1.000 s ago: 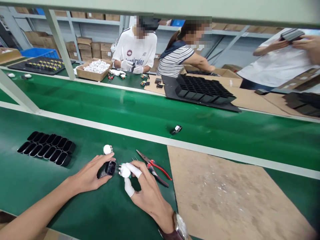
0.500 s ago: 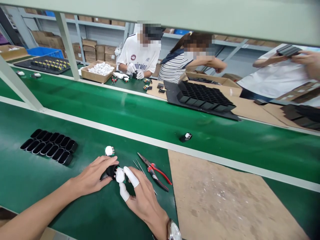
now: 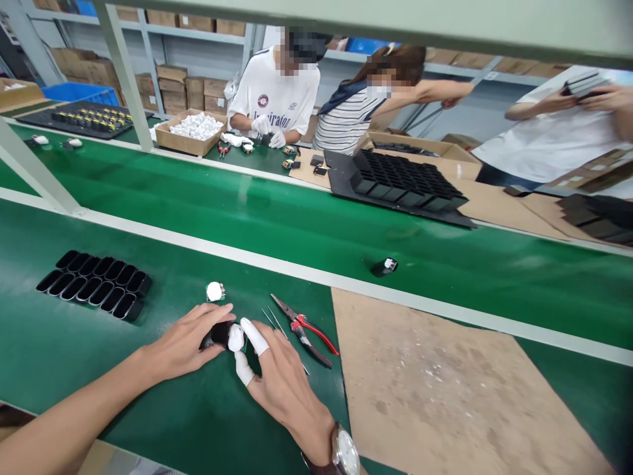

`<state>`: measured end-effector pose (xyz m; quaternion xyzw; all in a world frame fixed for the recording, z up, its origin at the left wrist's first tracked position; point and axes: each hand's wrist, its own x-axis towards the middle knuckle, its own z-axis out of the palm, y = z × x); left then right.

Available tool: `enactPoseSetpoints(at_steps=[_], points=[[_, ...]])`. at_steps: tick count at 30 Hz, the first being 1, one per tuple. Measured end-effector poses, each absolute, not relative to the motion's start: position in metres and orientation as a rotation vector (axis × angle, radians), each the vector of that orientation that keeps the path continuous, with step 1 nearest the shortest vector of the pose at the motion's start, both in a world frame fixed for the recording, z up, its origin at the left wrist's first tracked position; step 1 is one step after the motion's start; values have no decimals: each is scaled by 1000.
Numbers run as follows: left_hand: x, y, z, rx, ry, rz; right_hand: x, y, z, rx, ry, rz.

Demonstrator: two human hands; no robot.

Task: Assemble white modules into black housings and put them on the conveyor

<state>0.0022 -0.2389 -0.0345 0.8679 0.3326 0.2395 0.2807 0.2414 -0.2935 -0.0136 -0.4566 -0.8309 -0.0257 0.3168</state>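
My left hand (image 3: 192,340) is closed around a small black plastic case (image 3: 215,335), which lies on its side with its mouth to the right. At that mouth sits a white-topped circuit part (image 3: 236,338), partly inside the case. My right hand (image 3: 271,369), with white finger cots on thumb and forefinger, pinches the part. Just beyond my hands lies another white-topped circuit board (image 3: 214,291). To the right are red-and-black long-nose pliers (image 3: 304,330) and thin metal tweezers (image 3: 275,322), partly hidden by my right hand.
Two rows of black cases (image 3: 93,284) stand at left. A cardboard sheet (image 3: 445,382) covers the bench at right. One filled case (image 3: 384,266) lies on the green belt (image 3: 277,218). Across it, co-workers sit near a box of white parts (image 3: 190,135) and stacked black cases (image 3: 405,181).
The white-topped part has gone further into the case; its pins no longer show at the mouth. The filled case on the belt has shifted right, and the view has tilted slightly.
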Motion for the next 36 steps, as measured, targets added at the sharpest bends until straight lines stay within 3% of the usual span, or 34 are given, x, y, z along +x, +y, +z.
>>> enactPoseSetpoints(at_steps=[26,36], points=[[7,-242,-27,2333,869,659,245,-295,-7,-1215,-2295,-5],[2,-247,-39,2237,910,585,256,-293,-26,-1083,-2173,199]])
